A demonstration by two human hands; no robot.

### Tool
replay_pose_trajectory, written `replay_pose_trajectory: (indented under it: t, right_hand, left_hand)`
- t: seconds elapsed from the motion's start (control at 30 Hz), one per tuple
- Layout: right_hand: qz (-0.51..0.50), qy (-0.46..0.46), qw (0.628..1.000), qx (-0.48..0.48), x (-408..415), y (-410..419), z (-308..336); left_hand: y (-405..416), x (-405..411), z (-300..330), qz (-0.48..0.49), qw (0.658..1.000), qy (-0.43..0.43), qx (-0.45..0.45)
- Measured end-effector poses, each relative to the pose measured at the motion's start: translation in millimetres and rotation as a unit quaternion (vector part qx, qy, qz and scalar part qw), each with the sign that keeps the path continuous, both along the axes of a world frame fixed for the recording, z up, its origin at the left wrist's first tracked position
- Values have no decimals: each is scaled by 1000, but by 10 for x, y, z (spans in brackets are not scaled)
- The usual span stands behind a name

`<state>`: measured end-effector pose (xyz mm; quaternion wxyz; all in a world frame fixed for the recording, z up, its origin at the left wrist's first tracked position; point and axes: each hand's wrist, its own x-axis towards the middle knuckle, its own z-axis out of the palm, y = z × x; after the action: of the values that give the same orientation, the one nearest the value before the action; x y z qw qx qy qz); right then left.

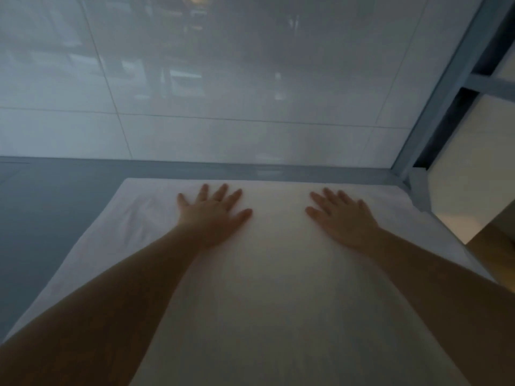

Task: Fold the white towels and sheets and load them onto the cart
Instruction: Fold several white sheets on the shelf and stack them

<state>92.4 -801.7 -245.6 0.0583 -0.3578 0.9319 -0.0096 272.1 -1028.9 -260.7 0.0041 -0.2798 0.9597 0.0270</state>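
Hands pressing a flat white cloth sheet [278,274] lying on a grey table [55,218]. Left hand [213,215] and right hand [344,221] are resting palm-down, fingers straight and spread, gripping nothing.

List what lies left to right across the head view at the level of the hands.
Grey table → sheet → left hand → right hand → metal frame → cream panel.

Count: 1 white sheet [278,288] spread on 1 grey counter [55,204]. 2 hands on it, 1 left hand [214,215], 1 right hand [342,218], both flat. 1 metal rack [451,107] at right.
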Motion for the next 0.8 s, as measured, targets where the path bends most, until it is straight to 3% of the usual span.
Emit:
replay_pose_trajectory:
  t: [0.17,0.27,0.37,0.43,0.5,0.8]
  right_hand:
    - [-148,-19,988,32,-647,910,12]
    - [-230,14,973,11,-557,1040,61]
    - [-88,93,990,-66,-42,538,50]
    - [52,44,992,-107,392,59,-9]
    - [107,16,990,-87,662,-269,-46]
    - [-75,3,997,26,193,-136,23]
  left_hand:
    - [-351,143,63,106,994,-36,0]
    - [-196,189,111,134,987,49,-80]
    - [314,61,85,-3,990,130,-58]
    - [737,-60,33,-97,991,95,-1]
    - [844,-121,2,-100,994,51,5]
    - [-937,734,60,150,988,-20,3]
